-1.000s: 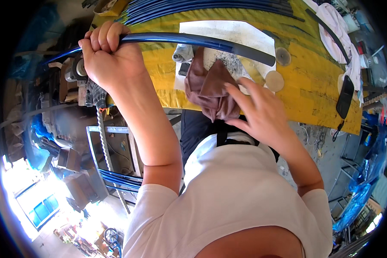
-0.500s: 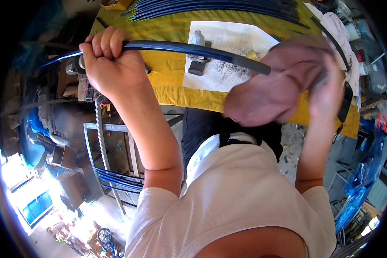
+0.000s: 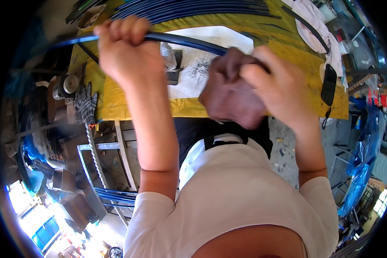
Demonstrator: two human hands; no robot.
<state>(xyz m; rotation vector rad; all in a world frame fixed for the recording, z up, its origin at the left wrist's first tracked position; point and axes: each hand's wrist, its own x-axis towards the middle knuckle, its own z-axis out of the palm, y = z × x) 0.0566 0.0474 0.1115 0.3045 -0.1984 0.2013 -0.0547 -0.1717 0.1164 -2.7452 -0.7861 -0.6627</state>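
Level above the table runs a long, glossy dark blue strip (image 3: 187, 41). My left hand (image 3: 131, 53) is wrapped round it, left of its middle. A brownish-mauve cloth (image 3: 234, 92) hangs bunched from my right hand (image 3: 279, 79), whose thumb and fingers close on its folds. The cloth covers the strip's right end, so that end is hidden. Behind the strip a small clamp-like metal tool (image 3: 173, 64) stands on a white sheet (image 3: 191, 86) scattered with dark specks. Both hands are somewhat blurred.
Yellow covering (image 3: 135, 105) lies over the table. Many similar blue strips (image 3: 193, 10) lie along its far side. To the right are a black phone (image 3: 329, 85) and a pale pink cloth (image 3: 309, 28). A striped glove (image 3: 87, 103) hangs at the left edge, by a twisted rope (image 3: 93, 148).
My right hand has brought the cloth leftward onto the strip's right end, covering the grey tip that showed before. My left hand keeps its grip. The whole view has shifted a little.
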